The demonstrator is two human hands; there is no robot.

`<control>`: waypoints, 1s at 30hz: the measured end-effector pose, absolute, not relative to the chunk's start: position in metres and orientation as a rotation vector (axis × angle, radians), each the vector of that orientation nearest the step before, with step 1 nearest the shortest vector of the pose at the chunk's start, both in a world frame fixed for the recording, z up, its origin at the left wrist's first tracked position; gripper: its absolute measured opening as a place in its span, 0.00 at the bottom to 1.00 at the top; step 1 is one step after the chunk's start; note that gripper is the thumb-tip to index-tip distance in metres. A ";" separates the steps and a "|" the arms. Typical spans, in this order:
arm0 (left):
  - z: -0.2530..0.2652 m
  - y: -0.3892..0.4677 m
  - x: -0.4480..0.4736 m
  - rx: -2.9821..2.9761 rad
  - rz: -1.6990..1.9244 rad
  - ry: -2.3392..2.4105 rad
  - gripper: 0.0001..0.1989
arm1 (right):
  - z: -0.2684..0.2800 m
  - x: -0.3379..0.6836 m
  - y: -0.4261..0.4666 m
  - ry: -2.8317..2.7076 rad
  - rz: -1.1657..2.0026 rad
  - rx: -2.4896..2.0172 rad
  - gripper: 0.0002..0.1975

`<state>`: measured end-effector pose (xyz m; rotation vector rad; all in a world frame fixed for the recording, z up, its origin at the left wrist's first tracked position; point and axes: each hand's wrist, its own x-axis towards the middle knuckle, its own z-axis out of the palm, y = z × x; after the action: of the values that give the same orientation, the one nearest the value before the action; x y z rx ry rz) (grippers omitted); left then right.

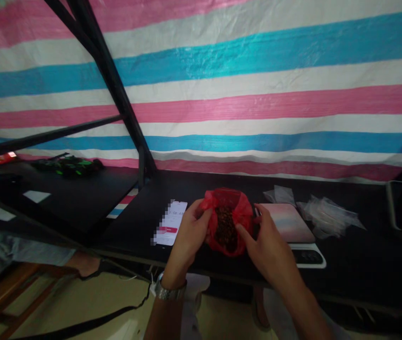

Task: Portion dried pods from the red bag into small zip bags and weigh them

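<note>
With fingers (204,220) of the left hand (191,232), pinches one edge of an open red bag (245,208), on or just above the worktop (363,267), and with the right hand (270,244) touches the other edge, too hidden to tell if gripping. Seems thin, soft, light and easy to tear, so best held by both top edges to keep the small brown bits (225,227) inside. Can see blurry numbers (177,213) on the phone (173,222), but no brand to read.

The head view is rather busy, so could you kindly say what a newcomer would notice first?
The red bag of dark brown bits, held open between the left hand and right hand, would probably catch the eye first. Behind the black table, a pink, blue and white striped sheet fills the background.
</note>
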<state>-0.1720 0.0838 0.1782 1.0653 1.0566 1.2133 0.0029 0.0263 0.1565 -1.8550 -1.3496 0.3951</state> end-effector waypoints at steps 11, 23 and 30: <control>0.208 0.093 -0.177 1.008 1.399 0.924 0.13 | 0.205 0.043 0.070 -1.405 0.289 -1.571 0.20; 0.197 0.085 -0.192 1.228 1.387 1.210 0.27 | 0.200 0.036 0.043 -1.691 0.228 -1.733 0.16; 0.150 0.024 -0.186 1.601 1.856 1.449 0.24 | 0.147 0.067 -0.021 -1.318 -0.002 -1.686 0.19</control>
<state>-0.1856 0.0242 0.1498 1.6011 1.4489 1.8559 0.0670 -0.0209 0.1473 -1.6864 -1.3181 -0.0016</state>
